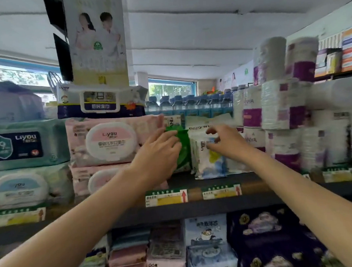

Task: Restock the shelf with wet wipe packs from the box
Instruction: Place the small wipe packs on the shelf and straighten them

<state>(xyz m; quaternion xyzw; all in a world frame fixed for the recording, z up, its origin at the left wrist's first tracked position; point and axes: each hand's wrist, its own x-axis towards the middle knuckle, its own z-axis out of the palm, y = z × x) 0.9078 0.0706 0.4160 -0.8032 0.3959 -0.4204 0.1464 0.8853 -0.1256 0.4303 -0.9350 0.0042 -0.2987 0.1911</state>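
**Shop shelving, wipes section: both hands at the upper shelf**

Shop interior, white ceiling, windows at the rear. Both bare arms reach up to the dark shelf (216, 205).

Left hand (158, 155): fingers spread flat against a green wet wipe pack (183, 151) standing upright near the middle of the shelf; whether it is grasped cannot be told.

Right hand (227, 141): fingertips pinched at the top of a white and blue wet wipe pack (210, 162), which stands upright just beside the green one, close to the shelf's front edge.

Toward the shelf's left end lie stacked pink wipe packs (109, 141), then teal packs (25, 144) beyond. Toward the right end stand tissue rolls (280, 106) with purple bands. Water bottles (190, 105) line the back. Price labels (166, 197) are fixed along the front edge.
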